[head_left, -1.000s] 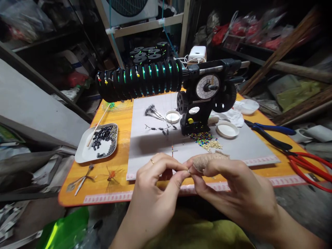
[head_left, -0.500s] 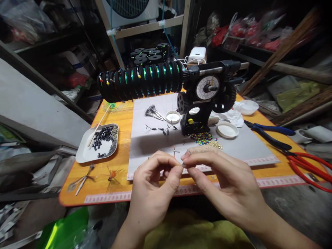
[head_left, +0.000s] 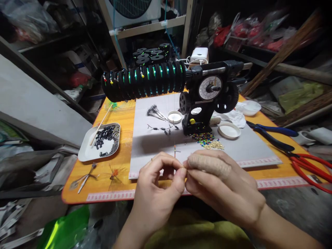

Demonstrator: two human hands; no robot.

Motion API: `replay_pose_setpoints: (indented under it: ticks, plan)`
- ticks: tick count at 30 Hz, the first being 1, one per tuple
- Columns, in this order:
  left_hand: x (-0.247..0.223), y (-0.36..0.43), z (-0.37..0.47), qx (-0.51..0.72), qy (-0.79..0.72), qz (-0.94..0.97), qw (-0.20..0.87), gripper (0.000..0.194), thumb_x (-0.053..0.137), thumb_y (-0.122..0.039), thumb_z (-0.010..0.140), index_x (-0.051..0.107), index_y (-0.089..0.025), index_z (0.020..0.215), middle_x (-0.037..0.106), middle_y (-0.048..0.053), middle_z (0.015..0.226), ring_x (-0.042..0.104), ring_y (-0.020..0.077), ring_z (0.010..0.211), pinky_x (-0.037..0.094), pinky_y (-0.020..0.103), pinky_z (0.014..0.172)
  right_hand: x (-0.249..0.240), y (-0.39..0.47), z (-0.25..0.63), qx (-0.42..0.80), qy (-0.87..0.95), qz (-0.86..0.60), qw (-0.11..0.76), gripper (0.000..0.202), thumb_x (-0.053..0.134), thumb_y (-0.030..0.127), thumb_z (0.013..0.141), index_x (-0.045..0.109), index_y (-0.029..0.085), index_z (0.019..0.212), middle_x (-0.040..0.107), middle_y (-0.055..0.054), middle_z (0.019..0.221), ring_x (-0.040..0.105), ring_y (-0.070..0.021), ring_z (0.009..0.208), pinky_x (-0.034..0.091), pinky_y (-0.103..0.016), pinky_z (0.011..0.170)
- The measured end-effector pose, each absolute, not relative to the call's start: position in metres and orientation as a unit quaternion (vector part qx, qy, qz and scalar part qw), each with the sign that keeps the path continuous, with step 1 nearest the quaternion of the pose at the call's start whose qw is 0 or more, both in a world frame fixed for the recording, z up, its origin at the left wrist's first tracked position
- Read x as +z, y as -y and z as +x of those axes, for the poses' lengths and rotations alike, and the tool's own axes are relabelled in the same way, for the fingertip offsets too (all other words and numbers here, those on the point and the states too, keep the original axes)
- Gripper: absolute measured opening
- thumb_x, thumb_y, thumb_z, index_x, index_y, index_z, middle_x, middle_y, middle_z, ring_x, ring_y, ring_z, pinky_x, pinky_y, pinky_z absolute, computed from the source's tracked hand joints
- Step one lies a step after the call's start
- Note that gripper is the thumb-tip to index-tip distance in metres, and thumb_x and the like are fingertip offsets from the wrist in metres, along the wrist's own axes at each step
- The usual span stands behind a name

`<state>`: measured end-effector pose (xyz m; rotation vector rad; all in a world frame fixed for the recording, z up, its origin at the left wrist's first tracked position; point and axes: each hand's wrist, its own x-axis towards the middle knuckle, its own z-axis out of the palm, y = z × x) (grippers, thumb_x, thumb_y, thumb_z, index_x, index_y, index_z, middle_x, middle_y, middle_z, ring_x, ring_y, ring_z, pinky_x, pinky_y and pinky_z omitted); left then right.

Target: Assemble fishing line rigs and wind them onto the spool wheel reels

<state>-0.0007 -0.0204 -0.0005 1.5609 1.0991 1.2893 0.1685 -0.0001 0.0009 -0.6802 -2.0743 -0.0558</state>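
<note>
Two bare hands at close work above the near edge of a yellow counter (head_left: pixel 125 138). The left hand (head_left: pixel 159 188) has its thumb and forefinger pressed together, pinching a tiny piece (head_left: pixel 183 167) whose form is too small to tell. The fingers of the right hand (head_left: pixel 228 190) are drawn together and meet those of the left at this point; whether they also grip the piece cannot be told. A tan wrap (head_left: pixel 209 164) covers one right finger. Just beyond the fingertips, over a grey board (head_left: pixel 145 160), appears a slender orange-tipped piece (head_left: pixel 174 151). Farther back on the board stands a black machine (head_left: pixel 203 121), its horizontal shaft carrying a row of black spools (head_left: pixel 145 81). At its foot lie multicoloured beads (head_left: pixel 203 139) and gold beads (head_left: pixel 215 145), near a shallow white dish (head_left: pixel 229 131). Left of the board, a white tray (head_left: pixel 84 152) holds black cylinders (head_left: pixel 103 136); to the right lies a red-handled tool (head_left: pixel 297 166).
</note>
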Motion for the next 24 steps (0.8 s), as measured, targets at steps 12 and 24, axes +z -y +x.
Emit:
replay_pose_setpoints:
  ticks: [12,24]
  plan:
    - [0.0026,0.0156,-0.0072,0.478,-0.390,0.783,0.077,0.013,0.065,-0.007,0.083,0.059,-0.018,0.085,0.064,0.001,0.070,0.057,0.0128,0.064,0.048,0.024,0.060,0.0041,0.0018,0.1697,0.141,0.841,-0.320,0.413,0.013,0.057,0.010,0.089,0.055,0.020,0.097,0.067,-0.003,0.087,0.066,-0.0147,0.081,0.053,-0.024,0.069]
    - [0.0052,0.0172,-0.0030,0.520,-0.419,0.493,0.557,0.008,0.062,-0.013,0.084,0.062,-0.020,0.078,0.056,-0.003,0.073,0.044,0.0077,0.065,0.040,0.016,0.061,0.0008,-0.0012,0.1628,0.050,0.836,-0.287,0.466,0.024,0.059,0.007,0.089,0.059,0.015,0.111,0.065,-0.010,0.107,0.064,-0.0168,0.103,0.054,-0.025,0.092]
